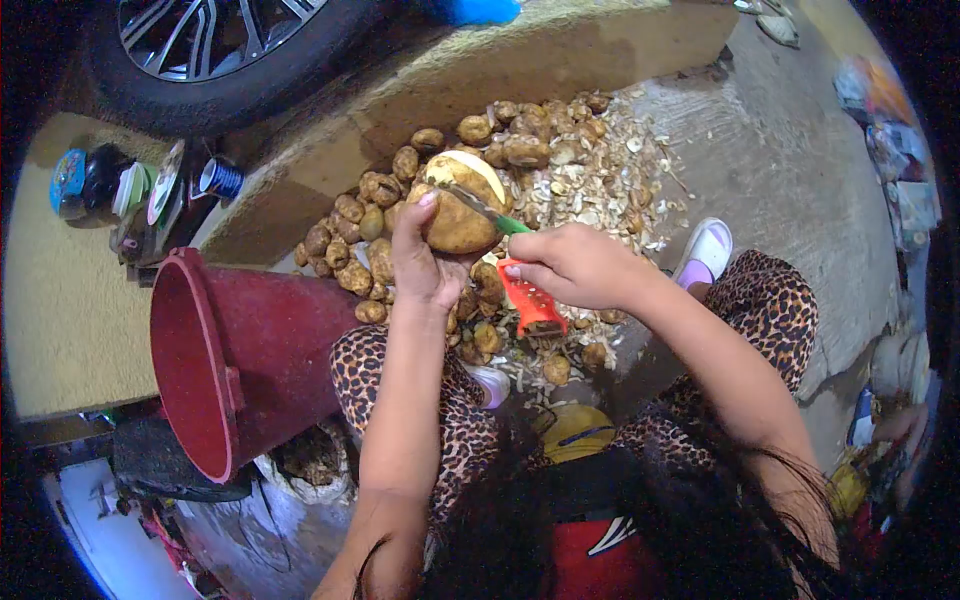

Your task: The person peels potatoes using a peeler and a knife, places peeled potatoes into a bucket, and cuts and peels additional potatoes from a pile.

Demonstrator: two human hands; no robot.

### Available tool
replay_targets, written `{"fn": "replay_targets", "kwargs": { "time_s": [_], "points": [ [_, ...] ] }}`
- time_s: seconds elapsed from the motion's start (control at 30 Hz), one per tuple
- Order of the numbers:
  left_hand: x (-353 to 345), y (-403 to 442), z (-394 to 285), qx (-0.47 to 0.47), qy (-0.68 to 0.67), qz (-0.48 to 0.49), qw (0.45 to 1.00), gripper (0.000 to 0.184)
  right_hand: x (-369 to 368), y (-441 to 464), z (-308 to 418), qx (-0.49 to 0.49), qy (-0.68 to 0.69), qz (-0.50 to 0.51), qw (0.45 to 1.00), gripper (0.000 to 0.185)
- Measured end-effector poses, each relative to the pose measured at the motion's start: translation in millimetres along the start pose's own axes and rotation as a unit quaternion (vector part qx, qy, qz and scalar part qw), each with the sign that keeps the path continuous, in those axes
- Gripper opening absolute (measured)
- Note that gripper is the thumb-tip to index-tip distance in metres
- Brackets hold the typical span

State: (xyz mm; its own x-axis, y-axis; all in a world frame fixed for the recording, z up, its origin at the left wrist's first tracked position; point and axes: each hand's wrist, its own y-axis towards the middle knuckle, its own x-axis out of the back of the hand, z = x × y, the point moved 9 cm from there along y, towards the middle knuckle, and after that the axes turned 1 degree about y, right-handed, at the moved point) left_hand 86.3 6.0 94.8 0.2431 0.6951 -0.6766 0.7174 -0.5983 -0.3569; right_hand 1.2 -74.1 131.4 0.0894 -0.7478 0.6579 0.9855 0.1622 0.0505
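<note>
My left hand (430, 250) is closed round a large brown potato (462, 222), its fingers underneath and its thumb on the near side. Pale flesh shows at the potato's top edge, where the skin is off. My right hand (572, 265) grips a green-handled knife (512, 225), and the blade lies across the potato's skin. Just below the right hand is an orange-red piece (530, 300) with small light specks and a brownish end; whether the fingers also hold it I cannot tell. Beneath both hands spreads a pile of brown potatoes (380, 188).
Pale peelings (590, 190) are scattered over the concrete floor. A dark red bucket (270, 350) lies tipped at the left. Behind are a low yellowish ledge (330, 130) and a car wheel (215, 60). Dishes (135, 190) stand on the left; bagged items (905, 180) line the right.
</note>
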Motion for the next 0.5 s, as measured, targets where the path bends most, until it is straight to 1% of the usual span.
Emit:
{"fn": "replay_targets", "kwargs": {
  "time_s": [0.07,0.1,0.17,0.2,0.27,0.3,0.37,0.5],
  "points": [
    [-3,-1,3,0.012,-0.047,0.012,0.999,0.05,-2,3,-2,-0.01,0.071,0.0,0.997,0.02],
    [-5,-1,4,0.019,-0.071,0.018,0.997,0.05,-2,3,-2,-0.015,0.086,-0.004,0.996,0.02],
    [-3,2,6,0.021,-0.07,0.029,0.997,0.05,-3,1,-1,-0.026,0.115,-0.012,0.993,0.02],
    [-3,3,7,0.022,-0.07,0.035,0.997,0.049,-2,-1,-1,-0.039,0.042,-0.021,0.998,0.018],
    [5,3,4,-0.004,-0.01,-0.009,1.0,0.052,2,-4,0,-0.065,-0.105,-0.037,0.992,0.015],
    [8,3,2,-0.017,0.02,-0.031,0.999,0.053,2,-6,0,-0.076,-0.137,-0.047,0.987,0.013],
    [7,5,3,-0.034,0.014,-0.027,0.999,0.051,1,-9,-2,-0.097,-0.201,-0.066,0.972,0.012],
    [10,4,4,-0.066,0.031,-0.053,0.996,0.046,-5,-11,2,-0.104,-0.231,-0.092,0.963,0.014]
  ]
}}
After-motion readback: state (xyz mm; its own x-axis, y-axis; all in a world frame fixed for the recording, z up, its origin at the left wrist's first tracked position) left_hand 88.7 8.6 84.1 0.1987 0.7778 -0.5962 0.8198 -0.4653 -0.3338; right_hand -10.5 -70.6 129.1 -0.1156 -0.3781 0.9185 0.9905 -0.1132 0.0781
